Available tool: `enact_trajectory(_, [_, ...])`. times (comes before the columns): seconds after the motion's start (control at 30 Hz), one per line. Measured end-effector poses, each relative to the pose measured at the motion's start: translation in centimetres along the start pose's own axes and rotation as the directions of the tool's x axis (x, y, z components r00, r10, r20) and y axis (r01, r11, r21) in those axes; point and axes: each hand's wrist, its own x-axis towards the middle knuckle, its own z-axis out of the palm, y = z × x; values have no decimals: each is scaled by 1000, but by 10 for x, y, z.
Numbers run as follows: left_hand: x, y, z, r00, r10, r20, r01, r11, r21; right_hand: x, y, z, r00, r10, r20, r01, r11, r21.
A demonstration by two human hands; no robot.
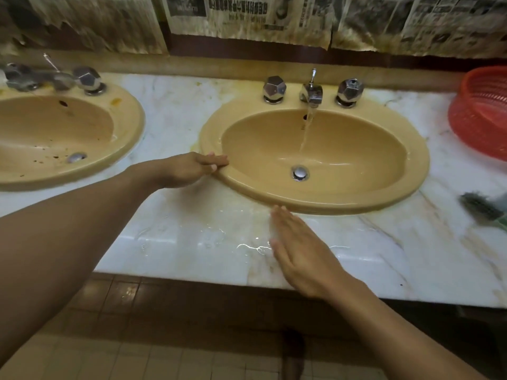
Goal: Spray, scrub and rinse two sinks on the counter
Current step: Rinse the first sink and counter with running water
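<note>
At a marble counter (170, 105) we stand over two tan sinks. The centre sink (419, 171) fills the middle of the frame, and the second sink (134, 124) lies at the left edge, its bowl speckled with dark spots. Our left hand (189, 168) reaches in from the lower left, fingers straight and pressed together, tips resting on the centre sink's left rim. Our right hand (296, 253) lies flat on the wet counter at lower centre, fingers together and pointing at the sink's front rim, just short of it. Water (307, 130) runs from the chrome tap (311, 93) towards the drain (300, 173). A red basket (482, 111) sits at the right edge, with a blurred dark scrubber (480, 207) below it. Stained newspaper (247, 12) covers the wall along the top.
</note>
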Motion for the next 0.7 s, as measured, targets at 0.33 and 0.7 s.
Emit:
enact_trajectory(0.33, [14, 23, 23, 1000, -5, -18, 9, 974, 226, -43, 43, 15, 967, 247, -68, -256, 941, -220])
enact_trajectory(0.7, [19, 4, 9, 999, -40, 13, 41, 995, -91, -20, 4, 38, 967, 220, -129, -238, 959, -154])
